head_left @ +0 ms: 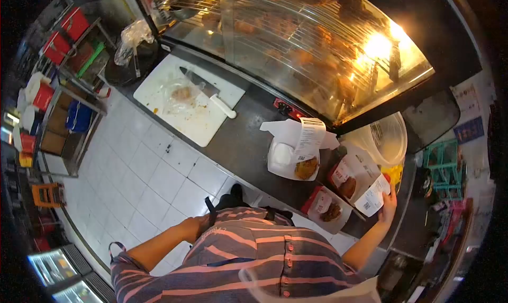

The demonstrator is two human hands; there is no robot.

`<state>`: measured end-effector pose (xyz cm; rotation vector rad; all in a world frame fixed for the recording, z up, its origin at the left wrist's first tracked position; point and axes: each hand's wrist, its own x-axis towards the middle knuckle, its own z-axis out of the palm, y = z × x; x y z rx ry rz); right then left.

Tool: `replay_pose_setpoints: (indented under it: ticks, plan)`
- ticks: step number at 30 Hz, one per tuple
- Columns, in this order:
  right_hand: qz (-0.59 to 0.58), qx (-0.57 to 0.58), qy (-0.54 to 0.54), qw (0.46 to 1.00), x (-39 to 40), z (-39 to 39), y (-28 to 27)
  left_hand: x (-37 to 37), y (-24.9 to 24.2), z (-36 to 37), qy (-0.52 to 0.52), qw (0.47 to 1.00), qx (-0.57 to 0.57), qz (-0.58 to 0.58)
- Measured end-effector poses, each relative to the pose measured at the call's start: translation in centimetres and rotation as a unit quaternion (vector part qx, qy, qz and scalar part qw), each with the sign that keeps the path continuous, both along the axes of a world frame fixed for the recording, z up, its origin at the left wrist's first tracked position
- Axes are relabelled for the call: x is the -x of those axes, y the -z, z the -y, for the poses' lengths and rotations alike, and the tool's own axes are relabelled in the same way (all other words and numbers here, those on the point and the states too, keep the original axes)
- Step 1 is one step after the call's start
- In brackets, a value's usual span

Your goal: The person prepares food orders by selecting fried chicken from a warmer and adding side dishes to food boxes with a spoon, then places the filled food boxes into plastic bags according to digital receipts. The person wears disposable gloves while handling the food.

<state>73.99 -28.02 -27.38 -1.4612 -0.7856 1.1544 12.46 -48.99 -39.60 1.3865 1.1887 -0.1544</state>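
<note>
At the counter's right end my right hand (389, 206) is closed at the edge of a white printed receipt (372, 196). That receipt lies against an open food box (361, 168) holding a browned piece of food and a small packet. In front of it stands a second open box (329, 210) with dark food and a packet. Farther left, an open box (281, 156) contains a white rounded mound and a fried piece, with another receipt (310, 138) on its lid. My left hand (197, 229) rests by my waist near a dark strap; its fingers are mostly hidden.
A knife (209, 93) and a clear plastic bag (180, 95) lie on the white cutting board (201, 134). The lit glass display cabinet (296, 43) lines the counter's back. A clear plastic tub (389, 139) sits at right. Shelves with red boxes (56, 47) stand left.
</note>
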Motion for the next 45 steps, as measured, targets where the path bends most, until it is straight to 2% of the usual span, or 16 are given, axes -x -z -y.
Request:
replay_pose_setpoints:
  ticks: [3, 9, 11, 13, 18, 21, 23, 25, 29, 30, 33, 35, 37, 41, 43, 45]
  plan:
    - [0.066, -0.022, -0.009, 0.998, 0.9, 0.2, -0.2, 1.7, 1.3, -0.5, -0.082, 0.986, 0.004, 0.144]
    - [0.181, 0.086, 0.019, 0.98, 4.7, -1.9, -1.8, 1.5, -3.8, -3.7, -0.016, 0.99, 0.032, 0.136]
    - [0.226, 0.105, 0.016, 0.968, 4.6, -2.2, -1.4, 1.8, -4.4, -4.2, 0.039, 0.983, -0.114, 0.142]
    - [0.238, 0.076, 0.02, 0.968, 1.5, -3.4, 2.0, 2.5, 0.1, -2.4, -0.068, 0.984, 0.054, 0.156]
    - [-0.035, -0.064, 0.1, 0.992, 2.4, -2.8, 0.9, 2.4, 0.4, -6.5, -0.068, 0.988, 0.063, 0.127]
    - [-0.053, -0.059, 0.12, 0.99, 4.0, -0.5, -0.9, 1.3, -0.4, -10.5, -0.062, 0.991, 0.066, 0.098]
    - [0.022, -0.035, 0.045, 0.998, 7.7, 1.3, -3.3, 0.7, -0.6, -12.3, -0.063, 0.992, 0.071, 0.08]
    - [0.113, 0.003, -0.188, 0.976, 11.3, 1.6, -4.9, 0.1, -0.9, -13.4, -0.062, 0.993, 0.078, 0.066]
    - [0.089, -0.015, -0.449, 0.889, 20.3, -1.4, -5.4, -0.7, -1.6, -14.3, -0.046, 0.994, 0.075, 0.059]
    - [0.159, 0.001, -0.447, 0.88, 21.5, -2.2, -4.9, -0.8, -1.9, -14.3, -0.037, 0.995, 0.069, 0.062]
    - [0.346, -0.214, -0.319, 0.856, 23.0, -4.1, -3.2, -1.0, -3.0, -13.8, -0.013, 0.995, 0.053, 0.083]
    - [0.231, -0.167, -0.3, 0.911, 22.1, -4.9, -3.2, -1.0, -3.6, -13.3, 0.001, 0.994, 0.047, 0.102]
    - [0.089, 0.017, -0.257, 0.962, 21.7, -5.2, -5.3, -1.0, -4.0, -12.8, 0.013, 0.992, 0.042, 0.119]
    - [0.15, -0.167, -0.226, 0.948, 19.8, -6.6, -3.0, 0.1, -4.7, -12.2, 0.029, 0.988, 0.03, 0.146]
    - [0.175, 0.01, -0.156, 0.972, 19.2, -5.9, -6.3, 1.0, -5.0, -12.5, 0.041, 0.987, 0.014, 0.158]
    - [0.17, -0.042, -0.122, 0.977, 17.2, -5.0, -6.1, 2.2, -5.4, -13.1, 0.05, 0.985, -0.008, 0.167]
